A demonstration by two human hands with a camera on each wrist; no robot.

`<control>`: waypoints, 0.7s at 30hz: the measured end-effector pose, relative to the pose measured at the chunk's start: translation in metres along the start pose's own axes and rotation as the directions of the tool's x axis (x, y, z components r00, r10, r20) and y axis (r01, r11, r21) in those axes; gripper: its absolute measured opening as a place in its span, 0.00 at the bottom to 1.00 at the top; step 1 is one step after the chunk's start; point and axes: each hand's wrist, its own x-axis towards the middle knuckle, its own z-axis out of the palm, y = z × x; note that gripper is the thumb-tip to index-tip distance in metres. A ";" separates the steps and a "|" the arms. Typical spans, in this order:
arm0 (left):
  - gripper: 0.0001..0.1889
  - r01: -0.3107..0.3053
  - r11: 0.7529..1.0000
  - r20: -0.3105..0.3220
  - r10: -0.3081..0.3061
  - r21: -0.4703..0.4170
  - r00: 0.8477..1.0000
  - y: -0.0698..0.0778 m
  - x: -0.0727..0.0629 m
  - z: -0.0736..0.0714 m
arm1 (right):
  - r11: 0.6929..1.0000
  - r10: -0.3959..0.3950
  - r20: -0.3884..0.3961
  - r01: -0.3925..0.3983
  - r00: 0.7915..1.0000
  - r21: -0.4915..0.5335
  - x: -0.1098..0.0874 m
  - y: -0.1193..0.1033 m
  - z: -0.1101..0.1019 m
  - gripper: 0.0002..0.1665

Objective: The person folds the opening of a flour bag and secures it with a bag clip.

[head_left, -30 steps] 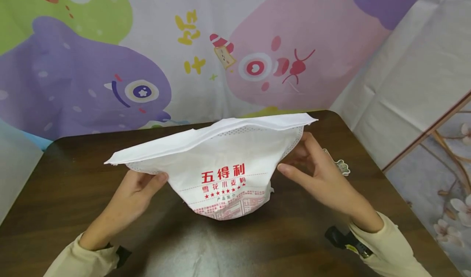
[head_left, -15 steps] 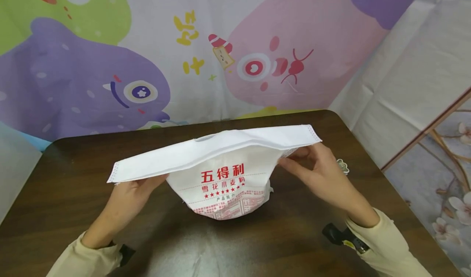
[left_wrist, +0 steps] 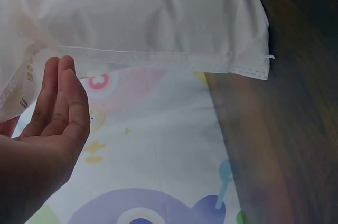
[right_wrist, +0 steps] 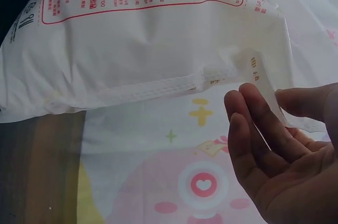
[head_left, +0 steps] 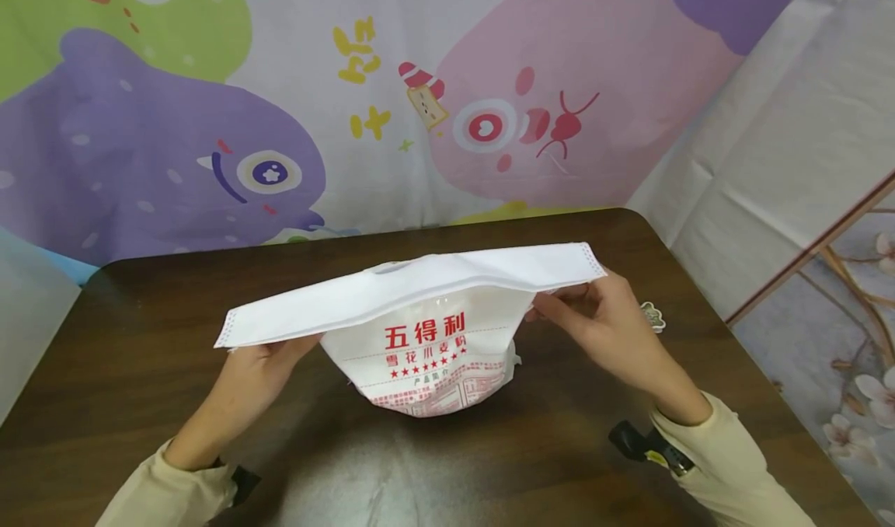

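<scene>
Lowered and tipped toward the person since a second ago, the folded top band (head_left: pixel 412 286) of the white bag (head_left: pixel 426 356) now shows its broad face and hides much of the left hand (head_left: pixel 255 371). Both forearms reach in from the lower corners, angled toward the bag, which sits between the hands over the middle of the dark table (head_left: pixel 545 465). At its side edge, the right hand (head_left: pixel 608 329) holds the bag narrowly between thumb in front and long, fairly straight fingers behind. Opposite, the left hand holds the other edge likewise, fingers extended together along it; its thumb is mostly covered, so its pressure is hard to judge.
</scene>
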 end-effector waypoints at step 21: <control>0.09 -0.109 0.987 0.041 0.115 -0.119 0.993 0.011 0.001 -0.004 | 0.987 -0.065 -0.088 0.077 0.994 0.141 0.004 -0.006 0.013 0.14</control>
